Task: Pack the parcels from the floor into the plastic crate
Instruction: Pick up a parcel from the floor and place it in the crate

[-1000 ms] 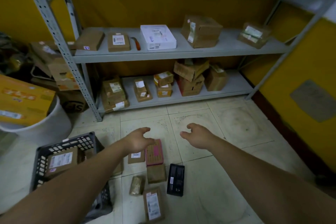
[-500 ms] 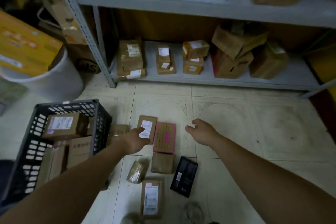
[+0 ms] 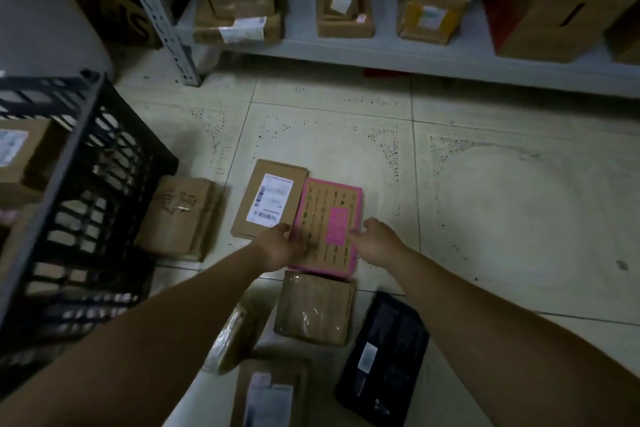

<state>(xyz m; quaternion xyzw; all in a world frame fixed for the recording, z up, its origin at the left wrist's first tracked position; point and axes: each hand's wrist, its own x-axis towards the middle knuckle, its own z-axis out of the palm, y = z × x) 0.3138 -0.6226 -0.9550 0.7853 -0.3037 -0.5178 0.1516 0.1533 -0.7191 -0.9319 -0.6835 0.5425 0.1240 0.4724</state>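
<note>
- Far L: black crate point(image 3: 79, 184) with lattice walls. A few brown boxes point(image 3: 20, 149) are already inside. It sits close to the pile, prob. to keep each carry short.
- Just R of the crate wall, on the floor: brown box point(image 3: 183, 215), not yet packed.
- Next R: labelled parcel point(image 3: 270, 199), flat, label up, edge to edge w/ the pink parcel.
- L hand point(image 3: 277, 246): at the pink parcel's L edge. Fingers are blurred, so can't tell if they're hooked under or just resting.
- Centre: pink parcel point(image 3: 329, 218), flat on the tiles, well apart from the crate. Looks like the current pick.
- R hand point(image 3: 377, 243): at the R edge, fingers loose and fairly straight over the top face, not clenched. One hand per side prob. because the parcel is wide and thin, so awkward to lift one-handed.
- Lower R: black parcel point(image 3: 384, 357) waits on the floor. Several parcels are left, so approx. mid-task.
</note>
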